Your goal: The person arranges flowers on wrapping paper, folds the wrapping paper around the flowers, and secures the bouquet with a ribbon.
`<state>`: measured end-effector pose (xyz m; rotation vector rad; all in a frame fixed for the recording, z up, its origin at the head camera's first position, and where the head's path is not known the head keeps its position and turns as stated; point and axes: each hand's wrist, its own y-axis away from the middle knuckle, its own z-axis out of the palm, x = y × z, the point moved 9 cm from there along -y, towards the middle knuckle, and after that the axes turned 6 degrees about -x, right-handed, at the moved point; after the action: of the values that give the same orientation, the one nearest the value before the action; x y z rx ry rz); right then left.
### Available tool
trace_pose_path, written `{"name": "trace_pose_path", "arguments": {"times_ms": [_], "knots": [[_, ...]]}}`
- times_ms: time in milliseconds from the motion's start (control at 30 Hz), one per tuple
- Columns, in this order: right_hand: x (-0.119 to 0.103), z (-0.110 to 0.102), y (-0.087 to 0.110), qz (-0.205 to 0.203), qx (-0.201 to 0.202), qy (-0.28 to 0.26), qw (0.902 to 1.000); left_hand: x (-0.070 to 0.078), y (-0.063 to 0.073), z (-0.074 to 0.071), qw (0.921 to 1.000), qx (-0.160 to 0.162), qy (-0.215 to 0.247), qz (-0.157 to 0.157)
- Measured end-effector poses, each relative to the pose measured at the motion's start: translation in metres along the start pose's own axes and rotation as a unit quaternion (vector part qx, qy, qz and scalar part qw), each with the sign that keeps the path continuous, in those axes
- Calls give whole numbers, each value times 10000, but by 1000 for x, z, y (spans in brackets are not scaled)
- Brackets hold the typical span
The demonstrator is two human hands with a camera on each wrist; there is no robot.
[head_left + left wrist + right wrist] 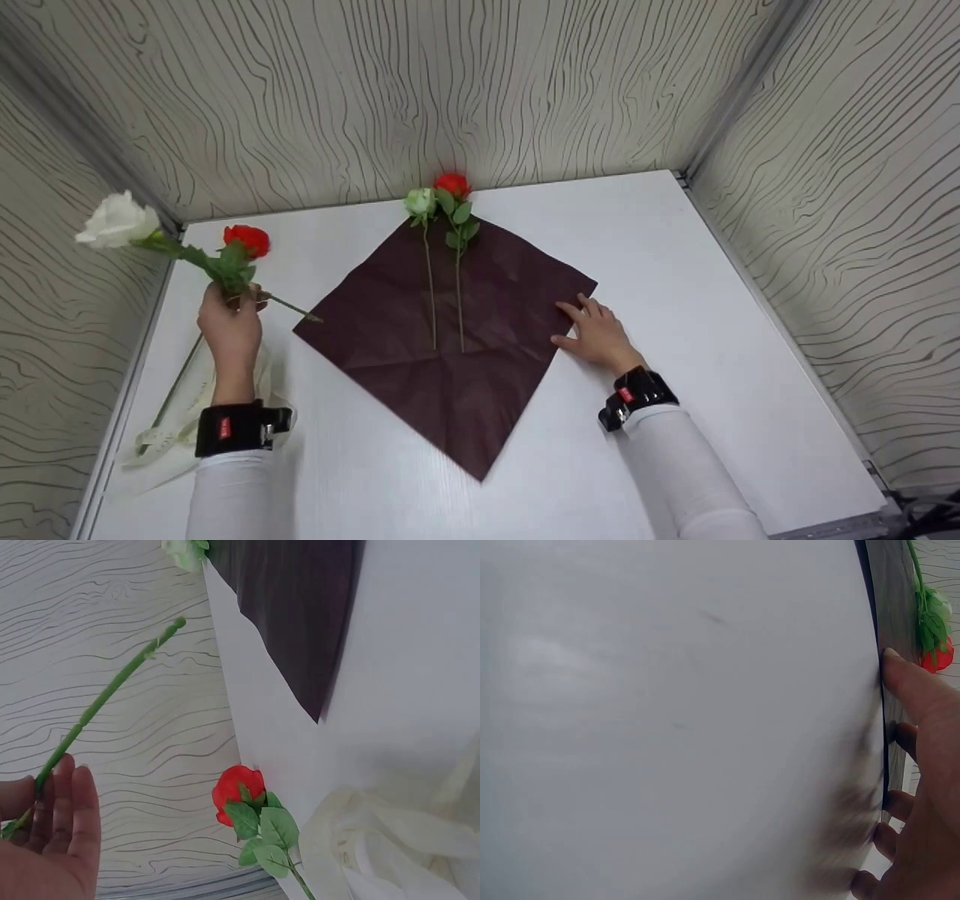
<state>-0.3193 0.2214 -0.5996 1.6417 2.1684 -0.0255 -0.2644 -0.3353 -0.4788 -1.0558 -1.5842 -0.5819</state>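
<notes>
My left hand (232,330) pinches the green stem (112,694) of a white flower (120,220), held above the table's left side. Its bloom points left and its stem end reaches toward the left corner of a dark maroon sheet of wrapping paper (382,315). A white-green rose (420,202) and a red rose (452,185) lie side by side on the sheet, blooms past its far corner. My right hand (598,339) rests at the sheet's right edge with fingers spread; in the right wrist view its thumb (904,675) touches that edge.
Another red rose (247,240) lies on the left of the white table (720,390), partly behind my left hand. Cream ribbon or gauzy fabric (382,840) is bunched beneath my left wrist. Wood-patterned walls (450,90) bound the table at the back and sides.
</notes>
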Motion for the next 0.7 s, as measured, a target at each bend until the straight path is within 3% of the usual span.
{"name": "trace_pose_path", "arguments": {"times_ms": [133,267,467,700], "knots": [[1,0,0,22,4,-19,10000,11,-1,19,9994,-198,101,278],[2,0,0,66,-30,-39,10000,20,1,49,9975,-523,139,450],[3,0,0,110,-57,-65,9999,23,8,110,9927,-988,-451,523],[-1,-1,0,72,-10,-30,10000,20,21,182,9818,-1663,-687,605]]}}
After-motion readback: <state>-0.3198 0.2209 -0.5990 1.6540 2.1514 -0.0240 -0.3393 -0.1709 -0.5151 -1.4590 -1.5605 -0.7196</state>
